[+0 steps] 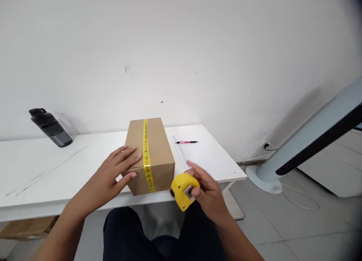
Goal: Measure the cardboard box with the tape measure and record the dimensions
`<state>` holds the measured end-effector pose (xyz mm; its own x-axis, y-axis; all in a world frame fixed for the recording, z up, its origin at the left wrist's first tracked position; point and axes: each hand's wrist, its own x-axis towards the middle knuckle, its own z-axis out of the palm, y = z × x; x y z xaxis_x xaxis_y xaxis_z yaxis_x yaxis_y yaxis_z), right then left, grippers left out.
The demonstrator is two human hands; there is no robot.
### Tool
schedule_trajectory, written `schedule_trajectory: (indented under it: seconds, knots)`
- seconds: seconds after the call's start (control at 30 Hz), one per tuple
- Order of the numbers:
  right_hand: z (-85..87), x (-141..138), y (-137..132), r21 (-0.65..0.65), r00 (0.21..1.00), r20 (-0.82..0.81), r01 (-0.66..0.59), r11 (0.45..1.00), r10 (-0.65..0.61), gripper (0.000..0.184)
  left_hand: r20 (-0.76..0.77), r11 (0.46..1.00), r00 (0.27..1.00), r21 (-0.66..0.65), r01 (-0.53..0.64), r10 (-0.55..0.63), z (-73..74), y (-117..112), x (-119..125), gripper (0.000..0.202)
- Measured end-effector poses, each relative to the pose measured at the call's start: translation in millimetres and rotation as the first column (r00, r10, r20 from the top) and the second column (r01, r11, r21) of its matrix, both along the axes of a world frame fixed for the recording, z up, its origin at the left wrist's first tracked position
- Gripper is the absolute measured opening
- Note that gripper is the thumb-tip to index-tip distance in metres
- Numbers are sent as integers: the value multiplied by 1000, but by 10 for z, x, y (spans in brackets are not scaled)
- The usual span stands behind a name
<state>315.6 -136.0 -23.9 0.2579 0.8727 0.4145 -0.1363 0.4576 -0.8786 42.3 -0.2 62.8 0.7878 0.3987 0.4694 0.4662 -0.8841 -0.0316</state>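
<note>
Above my lap [127, 231], R hand [210, 195] fingers closed round yellow tape measure [183, 189]; L hand [118, 170], fingers spread open, flat on brown cardboard box [158, 151] w/ yellow tape strip.

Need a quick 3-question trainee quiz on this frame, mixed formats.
1. True or false: the left hand rests on the box.
2. The right hand holds: A) scissors B) tape measure C) phone
3. Fill in: the pen lies on the table to the ___ of the box.
Key: 1 true; 2 B; 3 right.
</note>
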Motion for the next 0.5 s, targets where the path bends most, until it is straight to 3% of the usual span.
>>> schedule_trajectory:
  seconds: [0.1,0.23,0.37,0.5]
  knots:
    - [293,-114,117,28,994,-3,108,994,-108,69,170,1000,985,18,17,-20,-44,-191,29,42]
    - [539,-415,187,77,987,158,31,997,-43,55,325,978,932,185,100,-157,-83,-530,102,44]
    - [600,-550,204,132,961,275,-55,990,16,52,393,906,899,424,11,-195,-71,-636,89,24]
    - [553,-598,216,81,965,255,-84,993,61,63,327,827,930,560,-47,-168,-109,-521,40,21]
